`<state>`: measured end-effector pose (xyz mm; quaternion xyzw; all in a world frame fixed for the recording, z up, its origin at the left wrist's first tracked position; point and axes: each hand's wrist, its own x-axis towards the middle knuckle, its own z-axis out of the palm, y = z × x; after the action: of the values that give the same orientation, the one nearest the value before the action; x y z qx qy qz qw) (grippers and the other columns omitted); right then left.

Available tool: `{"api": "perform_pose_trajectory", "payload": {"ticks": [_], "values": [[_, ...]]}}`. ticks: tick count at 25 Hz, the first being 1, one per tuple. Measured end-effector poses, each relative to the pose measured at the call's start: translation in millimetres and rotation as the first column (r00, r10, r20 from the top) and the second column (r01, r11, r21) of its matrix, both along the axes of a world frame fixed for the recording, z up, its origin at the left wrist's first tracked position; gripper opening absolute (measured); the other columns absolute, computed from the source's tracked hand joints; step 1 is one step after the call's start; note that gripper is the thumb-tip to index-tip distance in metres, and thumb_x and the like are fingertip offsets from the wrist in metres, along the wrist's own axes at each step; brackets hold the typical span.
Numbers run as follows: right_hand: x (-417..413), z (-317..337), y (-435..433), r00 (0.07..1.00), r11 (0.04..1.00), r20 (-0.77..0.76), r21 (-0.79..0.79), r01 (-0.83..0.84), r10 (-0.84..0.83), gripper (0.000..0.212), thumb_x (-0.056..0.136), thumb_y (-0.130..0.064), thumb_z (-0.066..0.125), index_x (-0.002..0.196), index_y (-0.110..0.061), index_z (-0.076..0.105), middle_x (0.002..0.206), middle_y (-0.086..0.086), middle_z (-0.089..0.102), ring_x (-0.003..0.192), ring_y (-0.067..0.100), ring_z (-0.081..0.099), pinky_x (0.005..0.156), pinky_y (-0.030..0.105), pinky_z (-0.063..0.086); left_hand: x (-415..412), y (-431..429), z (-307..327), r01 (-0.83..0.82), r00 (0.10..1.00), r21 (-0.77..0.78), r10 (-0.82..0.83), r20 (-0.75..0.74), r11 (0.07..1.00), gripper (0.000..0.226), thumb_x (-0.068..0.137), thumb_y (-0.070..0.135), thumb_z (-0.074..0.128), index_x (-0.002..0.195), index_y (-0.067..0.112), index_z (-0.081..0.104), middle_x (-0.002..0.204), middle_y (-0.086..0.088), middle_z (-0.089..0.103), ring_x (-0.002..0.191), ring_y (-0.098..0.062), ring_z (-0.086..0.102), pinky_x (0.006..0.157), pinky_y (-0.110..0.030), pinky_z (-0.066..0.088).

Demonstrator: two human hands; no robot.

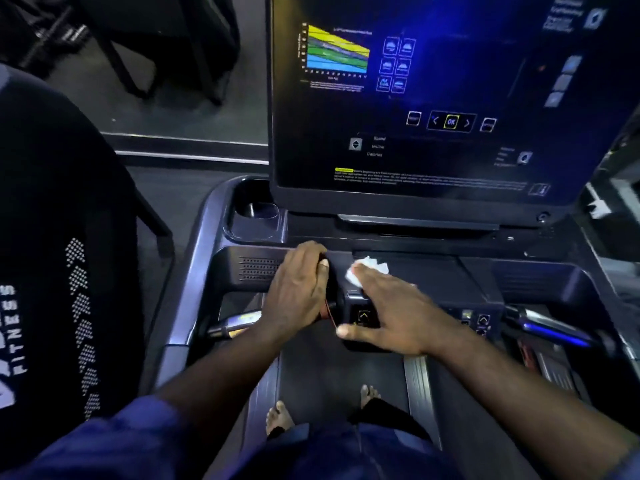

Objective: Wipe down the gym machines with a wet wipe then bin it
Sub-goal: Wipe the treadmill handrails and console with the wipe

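White wet wipe (pixel 367 270) on treadmill console (pixel 450 278), binning undone.
My right hand (pixel 391 306) presses it, fingers spread; left hand (pixel 298 285) at nine o'clock, grip unclear.

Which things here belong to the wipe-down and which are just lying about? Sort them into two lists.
Job in hand:
- wet wipe
- right hand, pressing the wipe flat
- treadmill console, under the wipe
- left hand, gripping the console's ridge

Just there:
- black fabric printed FITNESS, at left
- dark equipment frames, behind at top left
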<state>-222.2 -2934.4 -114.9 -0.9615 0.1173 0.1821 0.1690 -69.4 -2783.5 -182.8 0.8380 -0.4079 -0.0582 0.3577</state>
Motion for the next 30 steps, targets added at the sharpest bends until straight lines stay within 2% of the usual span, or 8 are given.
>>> {"api": "perform_pose_trajectory", "payload": {"ticks": [3,5,8,13,17,19,22,30], "values": [[21.5,-1.8,-3.6,0.981,0.98,-0.026,-0.054,0.192,-0.194,0.137,0.066,-0.109,0.017,0.166,-0.016,0.015,0.173,0.002,0.017,0.159,0.013,0.013,0.13,0.04,0.012,1.6,0.3,0.6,0.106,0.993,0.063,-0.108,0.043,0.992,0.038,0.11,0.039,0.036,0.137,0.018,0.054,0.142,0.0,0.056,0.128,-0.023,0.052,0.103,-0.048,0.047],[11.3,4.4,12.9,0.992,0.99,0.013,-0.051,0.129,-0.129,0.135,0.068,-0.108,0.017,0.166,-0.016,0.012,0.174,0.0,0.013,0.16,0.01,0.007,0.131,0.042,0.001,-0.9,-1.4,3.7,0.144,0.988,0.092,-0.149,0.047,0.985,0.042,0.109,0.042,0.036,0.139,0.02,0.055,0.146,0.003,0.056,0.133,-0.02,0.049,0.106,-0.047,0.045],[-44.0,21.3,9.7,0.999,0.995,0.032,-0.09,0.045,-0.042,0.13,0.068,-0.108,0.021,0.166,-0.024,0.013,0.174,-0.006,0.011,0.159,0.009,0.008,0.131,0.038,0.006,-0.6,-0.3,9.2,0.145,0.977,0.171,-0.168,0.129,0.974,0.041,0.107,0.048,0.038,0.133,0.023,0.057,0.139,0.008,0.059,0.129,-0.017,0.048,0.106,-0.045,0.041],[-57.9,10.6,-67.7,0.935,0.921,-0.031,-0.186,0.343,-0.354,0.131,0.065,-0.109,0.004,0.161,-0.023,0.03,0.168,0.001,0.031,0.156,0.019,0.024,0.128,0.044,0.02,1.5,-34.9,35.1,0.192,0.953,0.351,-0.259,0.154,0.916,0.046,0.101,0.054,0.036,0.11,0.02,0.066,0.113,0.002,0.069,0.107,-0.023,0.058,0.094,-0.043,0.046],[-57.3,7.3,-40.6,0.996,0.999,0.092,-0.047,0.021,-0.016,0.112,0.081,-0.099,0.017,0.163,-0.023,0.025,0.165,-0.002,0.038,0.151,0.015,0.033,0.125,0.038,0.027,-20.9,-89.2,43.9,0.231,0.963,0.451,-0.268,0.019,0.862,0.048,0.097,0.054,0.035,0.108,0.022,0.069,0.116,-0.004,0.071,0.108,-0.03,0.061,0.091,-0.044,0.051],[-91.2,6.1,-68.7,0.992,0.99,0.124,-0.138,0.041,-0.024,0.105,0.085,-0.096,0.015,0.16,-0.025,0.032,0.165,-0.004,0.036,0.153,0.012,0.028,0.126,0.039,0.023,-37.1,-106.9,42.7,0.214,0.971,0.482,-0.237,-0.014,0.85,0.049,0.098,0.055,0.035,0.111,0.022,0.069,0.117,-0.006,0.07,0.109,-0.03,0.062,0.092,-0.044,0.05],[-105.1,-9.8,-120.4,0.926,0.911,0.126,-0.176,0.374,-0.356,0.113,0.084,-0.094,-0.002,0.158,-0.02,0.038,0.17,0.001,0.027,0.159,0.015,0.015,0.129,0.044,0.019,-49.2,-116.5,38.9,0.145,0.961,0.514,-0.244,0.129,0.845,0.057,0.1,0.064,0.032,0.112,0.02,0.066,0.114,-0.005,0.066,0.108,-0.028,0.059,0.093,-0.045,0.048],[-129.5,-8.1,-114.6,0.905,0.906,0.06,-0.014,0.423,-0.422,0.128,0.074,-0.103,0.011,0.165,-0.014,0.011,0.175,0.004,0.005,0.161,0.019,0.001,0.13,0.041,0.012,-51.8,-110.8,37.7,0.111,0.986,0.443,-0.154,0.063,0.89,0.057,0.096,0.063,0.032,0.107,0.017,0.065,0.107,-0.005,0.064,0.104,-0.026,0.057,0.095,-0.046,0.048]]}}
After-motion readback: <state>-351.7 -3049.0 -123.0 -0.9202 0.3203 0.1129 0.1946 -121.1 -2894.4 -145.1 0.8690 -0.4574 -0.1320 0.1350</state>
